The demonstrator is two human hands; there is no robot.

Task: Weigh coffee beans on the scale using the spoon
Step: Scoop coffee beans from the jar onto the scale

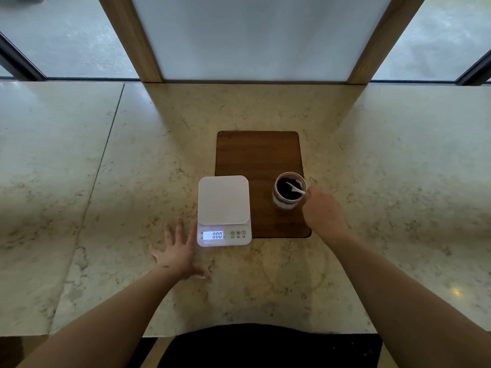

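Observation:
A white digital scale (224, 200) sits on the marble counter, its lit display reading 0.00 and its platform bare. To its right, a glass jar (289, 191) of dark coffee beans stands on a brown wooden board (256, 155). A white spoon (295, 188) lies in the jar with its bowl in the beans. My right hand (322, 211) is at the jar's right rim, fingers pinched on the spoon's handle. My left hand (179, 252) rests flat on the counter with fingers spread, just left of the scale's display.
The marble counter (372, 168) stretches wide to both sides. Wooden posts and a frosted panel (255, 38) rise at the counter's back edge. The near edge of the counter runs just in front of my body.

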